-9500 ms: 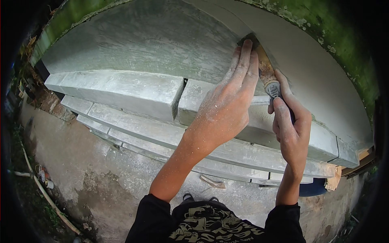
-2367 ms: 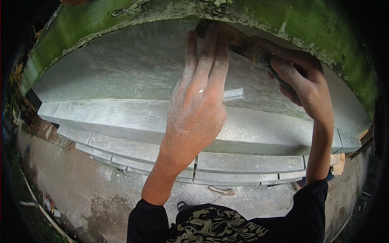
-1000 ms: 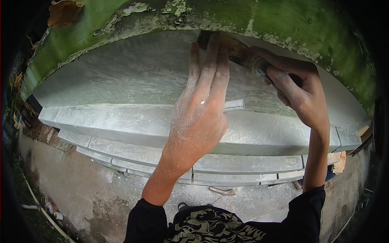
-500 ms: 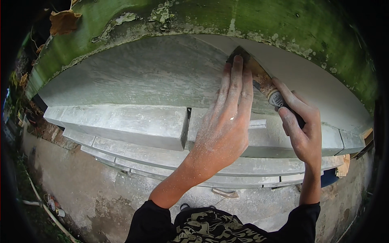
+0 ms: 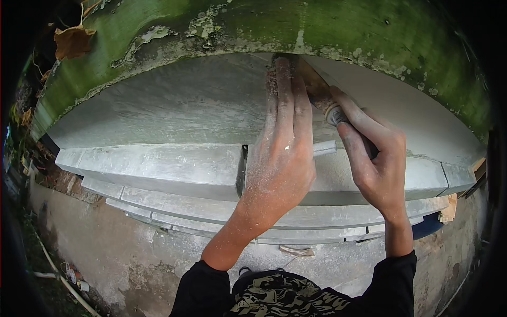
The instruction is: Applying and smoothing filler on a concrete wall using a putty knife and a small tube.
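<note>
A putty knife (image 5: 315, 86) with a rusty, dark blade lies slanted against the grey wall face (image 5: 174, 95), under the green ledge's edge. My right hand (image 5: 377, 145) is closed around its handle, index finger stretched along it. My left hand (image 5: 280, 153), dusted white, lies with long fingers straight, their tips pressing on the blade near its far end. From beneath the left hand's right side pokes a short white stick-like piece (image 5: 325, 148); whether the hand grips it is hidden. White dust covers both hands.
Overhead at the far side curves a mossy green ledge (image 5: 369, 31). Grey stepped slabs (image 5: 158, 164) run across below the wall, with a dark gap between two. Right of the blade is smooth pale wall (image 5: 401, 100). Dry leaves (image 5: 73, 42) hang at far left; stained concrete floor (image 5: 105, 238) lies below.
Both hands and the putty knife have slid left and farther away along the wall face. The white piece has moved along with my left hand.
</note>
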{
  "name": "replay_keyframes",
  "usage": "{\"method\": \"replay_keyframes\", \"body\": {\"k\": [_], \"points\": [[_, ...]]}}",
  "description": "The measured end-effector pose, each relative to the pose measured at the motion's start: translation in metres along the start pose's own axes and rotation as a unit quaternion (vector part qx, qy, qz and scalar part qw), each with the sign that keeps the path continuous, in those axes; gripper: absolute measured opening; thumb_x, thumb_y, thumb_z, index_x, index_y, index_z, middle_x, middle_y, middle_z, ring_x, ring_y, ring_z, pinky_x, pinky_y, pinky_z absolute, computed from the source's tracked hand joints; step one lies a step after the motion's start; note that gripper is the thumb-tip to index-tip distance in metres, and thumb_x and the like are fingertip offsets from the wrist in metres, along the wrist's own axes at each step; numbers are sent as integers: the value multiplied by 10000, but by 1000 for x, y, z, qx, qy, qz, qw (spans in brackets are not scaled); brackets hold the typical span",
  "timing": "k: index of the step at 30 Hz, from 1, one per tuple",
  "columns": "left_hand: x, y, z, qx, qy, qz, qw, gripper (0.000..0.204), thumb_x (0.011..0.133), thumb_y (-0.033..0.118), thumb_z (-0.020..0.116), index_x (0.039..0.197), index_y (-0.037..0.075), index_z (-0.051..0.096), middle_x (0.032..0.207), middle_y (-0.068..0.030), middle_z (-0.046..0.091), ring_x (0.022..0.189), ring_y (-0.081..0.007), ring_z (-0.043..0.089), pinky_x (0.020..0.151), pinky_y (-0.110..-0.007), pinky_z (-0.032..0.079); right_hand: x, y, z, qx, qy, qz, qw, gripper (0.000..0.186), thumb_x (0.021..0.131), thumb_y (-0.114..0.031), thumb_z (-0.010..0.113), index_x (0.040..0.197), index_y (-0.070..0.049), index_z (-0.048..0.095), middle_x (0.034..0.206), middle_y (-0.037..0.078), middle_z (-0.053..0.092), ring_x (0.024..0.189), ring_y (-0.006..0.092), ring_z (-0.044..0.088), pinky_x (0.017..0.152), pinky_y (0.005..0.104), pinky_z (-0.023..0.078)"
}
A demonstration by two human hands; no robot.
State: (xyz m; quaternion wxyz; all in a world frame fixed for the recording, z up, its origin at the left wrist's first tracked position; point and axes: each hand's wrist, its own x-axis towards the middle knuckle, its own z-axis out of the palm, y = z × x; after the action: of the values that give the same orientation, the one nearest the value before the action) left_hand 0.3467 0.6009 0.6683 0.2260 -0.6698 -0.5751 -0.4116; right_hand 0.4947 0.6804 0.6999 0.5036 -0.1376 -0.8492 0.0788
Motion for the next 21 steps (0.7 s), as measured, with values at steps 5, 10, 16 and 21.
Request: {"method": "replay_keyframes", "body": {"k": [5,10,16,21], "points": [[-4,-4,-4,24,-21,0,999,781,797,-104,529,1507,-183,216,1596,-417,116,1487,-568,196,1135,-523,428,-4,-8,0,-5,-23,21,1000,466,866,17,645,1329,-24,667,739,154,601,612,249,548,608,352,443],[-18,0,4,-34,-61,-1,998,791,788,-108,523,1517,-170,222,1619,-383,108,1502,-553,170,1153,-523,405,-31,-4,-10,-3,-38,112,993,518,833,-10,646,1351,-30,656,729,118,562,627,216,514,637,319,434],[-13,-3,8,-40,-42,-7,998,772,803,-102,511,1515,-175,221,1619,-387,97,1504,-551,165,1143,-509,421,-28,6,-15,99,-67,61,991,599,811,-57,640,1405,6,598,797,141,573,723,255,538,735,308,451],[-12,-1,9,-58,-67,-15,996,783,797,-94,523,1511,-183,216,1610,-400,105,1504,-550,168,1137,-499,433,-37,3,-11,64,-46,100,992,581,832,-58,624,1408,15,592,915,200,677,797,275,628,811,330,493]]}}
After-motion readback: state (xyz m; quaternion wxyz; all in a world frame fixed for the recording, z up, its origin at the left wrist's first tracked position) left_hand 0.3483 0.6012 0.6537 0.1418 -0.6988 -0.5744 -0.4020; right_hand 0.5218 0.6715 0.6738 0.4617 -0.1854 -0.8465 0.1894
